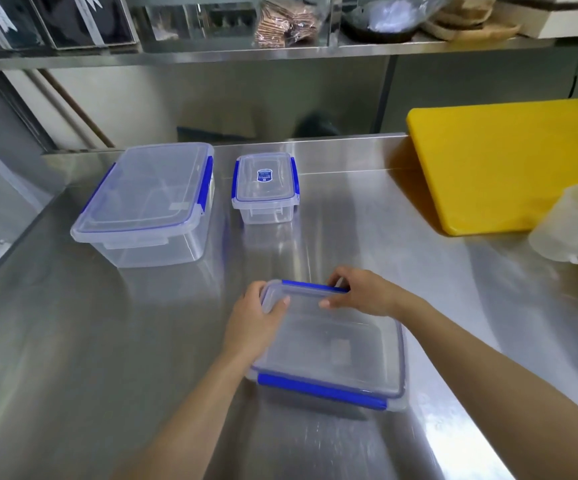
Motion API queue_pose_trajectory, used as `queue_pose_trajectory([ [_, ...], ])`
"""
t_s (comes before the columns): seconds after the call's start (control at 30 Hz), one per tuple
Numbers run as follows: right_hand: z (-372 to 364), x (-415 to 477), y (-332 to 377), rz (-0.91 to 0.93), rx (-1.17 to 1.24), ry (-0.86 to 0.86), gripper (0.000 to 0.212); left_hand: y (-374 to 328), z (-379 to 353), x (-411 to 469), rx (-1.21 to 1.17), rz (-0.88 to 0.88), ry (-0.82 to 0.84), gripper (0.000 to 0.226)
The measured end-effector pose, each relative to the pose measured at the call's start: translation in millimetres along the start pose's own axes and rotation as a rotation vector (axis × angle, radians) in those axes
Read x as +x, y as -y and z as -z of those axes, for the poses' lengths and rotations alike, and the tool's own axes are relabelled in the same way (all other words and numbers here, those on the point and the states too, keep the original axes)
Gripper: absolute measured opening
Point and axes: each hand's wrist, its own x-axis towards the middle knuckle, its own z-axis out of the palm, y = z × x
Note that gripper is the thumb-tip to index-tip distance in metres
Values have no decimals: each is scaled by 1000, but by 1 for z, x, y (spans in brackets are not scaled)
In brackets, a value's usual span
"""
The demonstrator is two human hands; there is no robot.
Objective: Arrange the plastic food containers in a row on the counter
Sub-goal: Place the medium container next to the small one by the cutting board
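Note:
Three clear plastic containers with blue clip lids are on the steel counter. A large container stands at the back left. A small container with a blue label sits just to its right. Close to me lies a medium container, turned at an angle. My left hand grips its far left corner, thumb on the lid. My right hand holds its far edge by the blue clip.
A thick yellow cutting board lies at the back right. A translucent tub stands at the right edge. A steel shelf overhead carries boxes and bagged goods. The counter's left edge drops off beside the large container.

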Motion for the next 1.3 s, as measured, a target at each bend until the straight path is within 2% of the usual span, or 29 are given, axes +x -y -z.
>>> queue_pose_trajectory([
  [0.1,-5,-2,0,-110,25,-121,49,-3,-4,3,142,22,-131,50],
  [0.2,-14,-3,2,-218,50,-340,44,-2,-2,3,199,61,-210,58],
  [0.3,-19,-6,5,-294,64,-476,38,-3,-4,-2,-29,152,-161,77],
  [0.37,-21,-8,4,-323,56,-492,42,-5,-9,-6,-215,191,-25,75],
  [0.43,-22,-10,1,-324,116,-485,48,-7,-16,-12,-290,168,95,63],
  [0.53,-19,-20,-3,-289,374,-411,58,-3,-19,-15,-344,105,116,54],
  [0.6,-16,-29,-5,-228,501,-371,68,2,-16,-16,-408,73,247,68],
  [0.67,-15,-35,-9,-150,589,-331,75,9,-16,-15,-405,9,425,99],
  [0.73,-14,-40,-10,-55,667,-278,69,11,-16,-14,-387,-27,505,123],
  [0.77,-13,-42,-10,-2,699,-262,63,11,-17,-12,-407,-43,518,124],
  [0.83,-12,-43,-12,110,724,-239,54,5,-19,-9,-470,-102,527,112],
  [0.87,-10,-42,-16,157,721,-214,58,3,-21,-7,-484,-142,533,109],
  [0.97,0,-42,-27,189,645,-52,93,-1,-28,4,-497,-253,556,108],
  [1.07,14,-33,-42,90,432,78,125,-6,-33,18,-449,-290,531,111],
  [1.17,31,-20,-46,14,298,74,124,-16,-42,32,-342,-280,429,110],
  [1.3,55,0,-41,5,219,-24,108,-33,-52,53,-189,-241,294,112],
])
